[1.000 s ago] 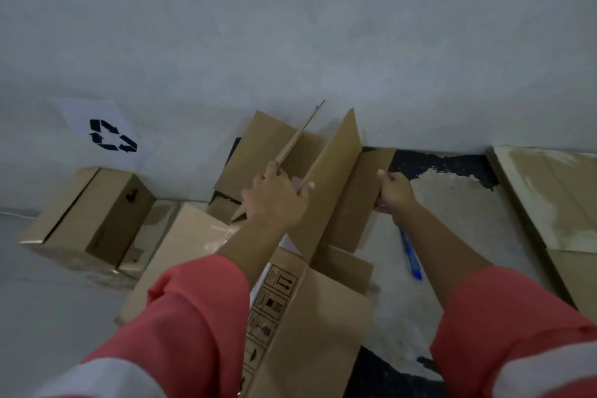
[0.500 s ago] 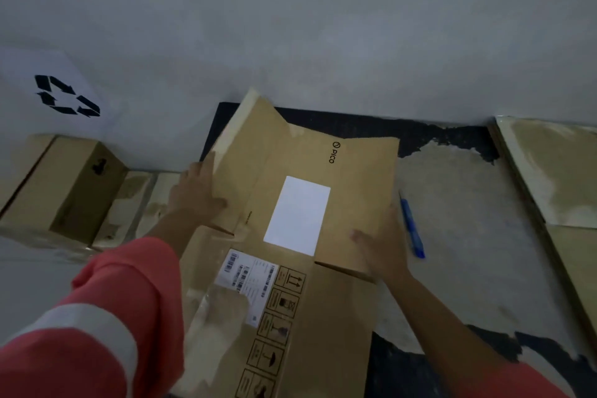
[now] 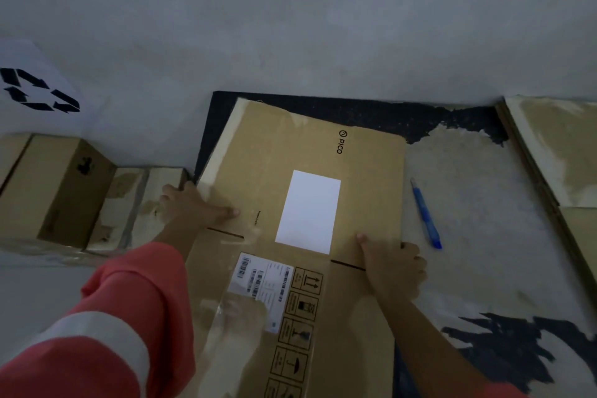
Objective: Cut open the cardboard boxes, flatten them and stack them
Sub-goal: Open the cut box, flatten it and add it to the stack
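One second ago the brown cardboard box (image 3: pixel 290 145) stood with its panels raised between the hands. Now it lies flat on the black floor mat (image 3: pixel 355 110), near its far edge. The left hand (image 3: pixel 197 207) grips the box's left edge, the right hand (image 3: pixel 392 265) its right edge. Flattening seems finished; stacking remains. The closed brown carton (image 3: pixel 55 187) at the left hides its content.

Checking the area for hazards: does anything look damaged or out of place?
The floor right of the flattened box looks worn or peeling in ragged pale and dark patches, and a blue pen-like tool lies loose on it.
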